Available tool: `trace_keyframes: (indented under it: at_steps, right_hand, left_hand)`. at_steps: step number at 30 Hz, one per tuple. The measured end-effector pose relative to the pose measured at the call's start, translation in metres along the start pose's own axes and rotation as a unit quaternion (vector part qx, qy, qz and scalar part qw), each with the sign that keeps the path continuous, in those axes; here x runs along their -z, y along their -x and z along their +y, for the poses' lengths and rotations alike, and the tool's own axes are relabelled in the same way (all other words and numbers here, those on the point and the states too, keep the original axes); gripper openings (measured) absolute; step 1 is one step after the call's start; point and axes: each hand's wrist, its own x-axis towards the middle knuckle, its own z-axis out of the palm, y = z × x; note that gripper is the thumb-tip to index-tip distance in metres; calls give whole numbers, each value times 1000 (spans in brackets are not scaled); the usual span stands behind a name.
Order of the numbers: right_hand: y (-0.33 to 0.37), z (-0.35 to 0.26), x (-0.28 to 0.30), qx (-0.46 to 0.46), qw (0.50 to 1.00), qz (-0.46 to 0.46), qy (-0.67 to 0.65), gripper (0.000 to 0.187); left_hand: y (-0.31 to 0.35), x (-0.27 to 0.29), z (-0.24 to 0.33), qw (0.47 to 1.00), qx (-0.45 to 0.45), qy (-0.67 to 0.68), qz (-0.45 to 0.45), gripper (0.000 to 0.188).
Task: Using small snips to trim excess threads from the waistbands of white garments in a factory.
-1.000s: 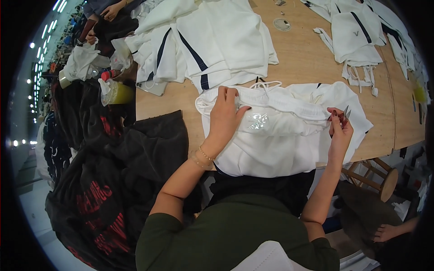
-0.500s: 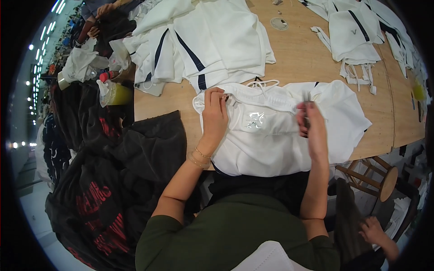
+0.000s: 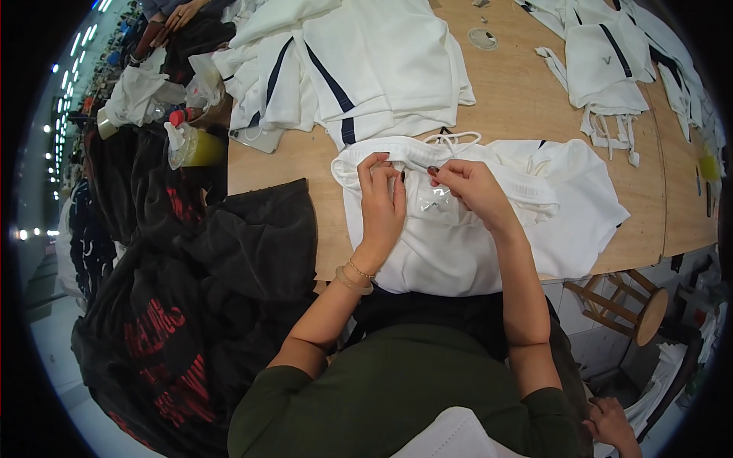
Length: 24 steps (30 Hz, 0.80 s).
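A white garment (image 3: 458, 259) with a gathered elastic waistband and a white drawstring (image 3: 462, 137) lies in front of me, probably a pair of sweatpants. My left hand (image 3: 380, 206) pinches the waistband at its left part, thumb against fingers. Close beside it, my right hand (image 3: 477, 191) is closed, thumb and forefinger together over the waistband. A thin grey tip shows from its fingers toward my left hand; it looks like thread snips, mostly hidden. Just under the right fingers, a clear shiny plastic piece (image 3: 435, 200) rests on the cloth.
White garments with navy stripes (image 3: 382, 69) are piled at the back, over a phone (image 3: 258, 139). More white pieces (image 3: 603, 69) lie far right. Dark clothes (image 3: 259, 244) heap at left, below a yellow drink cup (image 3: 200, 151). A wooden stool (image 3: 651, 314) and another person's hand (image 3: 607, 420) are at right.
My right hand has swung left from the garment's right part to the waistband beside my left hand. My left hand has shifted slightly right, still at the waistband.
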Motion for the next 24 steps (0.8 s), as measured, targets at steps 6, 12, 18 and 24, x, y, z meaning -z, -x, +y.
trace_keyframes:
  at_steps: [6,12,18,24]
  right_hand:
    - [-5,-6,-6,-6,1000,13,1,21]
    - [-17,2,-9,3,999,24,21,21]
    - [-23,1,-10,-6,998,17,54,23]
    - [-19,-6,-10,-12,996,38,85,24]
  left_hand:
    - [0,2,-2,1000,-5,7,-4,14]
    - [-2,2,1,1000,-13,-2,-4,14]
    - [-2,2,0,1000,-18,-7,-3,14]
    - [-3,3,1,1000,-17,-7,-2,13]
